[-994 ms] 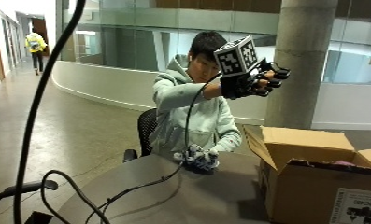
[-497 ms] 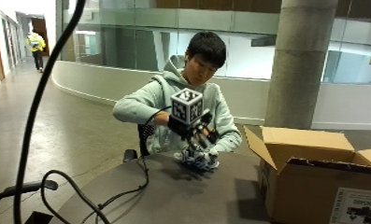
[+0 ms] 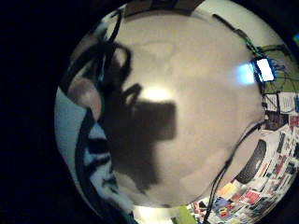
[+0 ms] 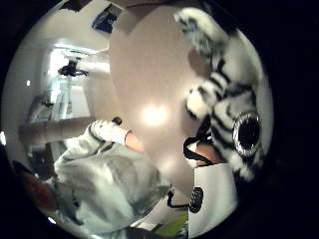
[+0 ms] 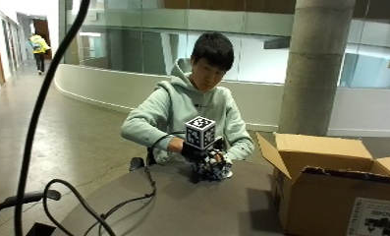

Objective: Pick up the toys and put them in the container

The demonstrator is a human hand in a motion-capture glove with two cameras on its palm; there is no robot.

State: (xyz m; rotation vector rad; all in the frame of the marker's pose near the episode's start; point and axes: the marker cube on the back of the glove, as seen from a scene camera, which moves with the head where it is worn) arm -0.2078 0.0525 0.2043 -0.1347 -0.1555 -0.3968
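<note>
A black-and-white striped zebra plush toy (image 5: 214, 169) lies on the grey table (image 5: 181, 204) in front of the seated person. My gloved right hand (image 5: 196, 150) has come down on top of it, and its fingers curl round the toy's upper part. The thumb side palm view shows the zebra toy (image 4: 227, 107) close against the palm, one big shiny eye showing. Its striped fabric (image 3: 96, 163) also lies along the edge of the little finger side palm view, above the bare table (image 3: 196, 116). The container is an open cardboard box (image 5: 332, 194) at the table's right.
The person's other arm, in a pale green sleeve (image 5: 240, 145), reaches to the table just behind the toy. A black cable (image 5: 125, 204) trails across the table's left part from the hand. The box's flaps (image 5: 319, 145) stand open, right of the toy.
My right hand has dropped from head height, first to just above the toy, and now sits on it with fingers round it. The toy has stayed where it lay.
</note>
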